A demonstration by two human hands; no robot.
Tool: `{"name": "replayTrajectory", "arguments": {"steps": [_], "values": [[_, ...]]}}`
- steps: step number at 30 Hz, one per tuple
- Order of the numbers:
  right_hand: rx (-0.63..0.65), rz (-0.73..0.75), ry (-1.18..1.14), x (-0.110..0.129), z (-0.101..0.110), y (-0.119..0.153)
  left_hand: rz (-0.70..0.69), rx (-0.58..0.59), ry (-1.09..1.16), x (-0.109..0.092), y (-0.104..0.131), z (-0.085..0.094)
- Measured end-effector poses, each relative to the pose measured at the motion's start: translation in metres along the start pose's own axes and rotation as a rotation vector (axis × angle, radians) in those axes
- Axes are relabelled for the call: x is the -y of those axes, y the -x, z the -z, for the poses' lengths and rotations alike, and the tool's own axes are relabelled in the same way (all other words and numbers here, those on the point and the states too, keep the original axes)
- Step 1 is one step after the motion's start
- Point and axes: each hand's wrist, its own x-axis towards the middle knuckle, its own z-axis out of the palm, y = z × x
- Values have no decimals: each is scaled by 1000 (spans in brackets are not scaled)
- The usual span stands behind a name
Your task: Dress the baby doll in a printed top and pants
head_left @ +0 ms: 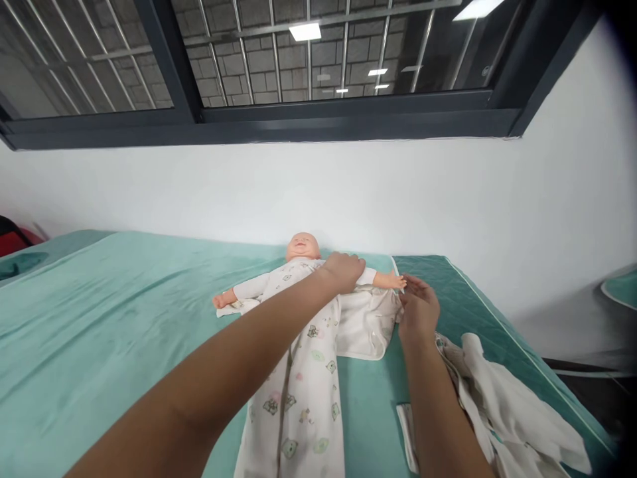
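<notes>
A baby doll (303, 246) lies on its back, arms spread, in a long white sleepsuit (318, 372) printed with small animals. My left hand (343, 271) is closed over the doll's sleeved upper arm on the right side. My right hand (419, 309) has its fingers pinched together at the doll's bare hand (395, 281). What those fingers hold, if anything, is hidden. A second white garment (365, 325) lies spread under that arm, its edge close to my right fingers. The doll's other arm (226, 299) rests stretched out to the left, its hand bare.
Green sheets (124, 332) cover the bed, against a white wall (249, 192) under a dark-framed window (348, 119). Crumpled white clothes (522, 405) lie at right, near the bed's edge. A small folded white cloth (407, 435) is beside my right forearm. Something red (12, 242) stands far left.
</notes>
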Motion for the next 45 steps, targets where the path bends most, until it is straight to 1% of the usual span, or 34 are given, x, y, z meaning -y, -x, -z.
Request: {"name": "replayTrajectory", "arguments": {"steps": [2,4,5,6,7,8,10,12,14,16,18,21,23,25,27,31,33,35,38,40,43,45], "values": [[-91,53,3,3,2,2,11,-18,21,-8,6,1],[-157,138,69,7,2,7,10,-108,82,-10,25,5],[-151,182,106,10,0,10,13,-204,165,-7,39,7],[-107,217,129,13,-3,15,42,-327,273,-2,56,7],[-30,238,142,17,-8,21,99,-428,372,6,76,5],[73,241,146,21,-14,28,177,-524,472,16,95,-1],[306,213,143,28,-27,44,331,-632,687,36,132,-22],[519,179,180,34,-40,61,411,-641,873,52,158,-51],[694,145,224,37,-50,76,449,-602,991,60,171,-77],[825,110,264,38,-56,89,422,-530,1037,61,173,-92],[905,86,295,38,-60,97,374,-480,1034,59,170,-98],[944,111,321,37,-62,104,344,-487,1005,54,166,-96],[939,172,310,37,-63,105,328,-534,978,52,165,-96],[923,247,297,37,-63,106,311,-627,926,48,166,-96],[883,352,313,38,-61,108,305,-771,840,44,167,-97],[695,660,394,42,-55,114,267,-1070,617,37,169,-100],[612,793,428,44,-51,116,250,-1158,505,35,170,-101],[564,882,445,44,-48,117,242,-1203,406,35,171,-101],[536,936,427,41,-46,117,207,-1242,315,35,171,-101],[550,939,426,40,-45,117,181,-1246,297,34,171,-100],[621,889,473,40,-46,117,197,-1198,330,33,171,-99],[710,820,510,43,-48,115,212,-1127,403,33,172,-98]]}}
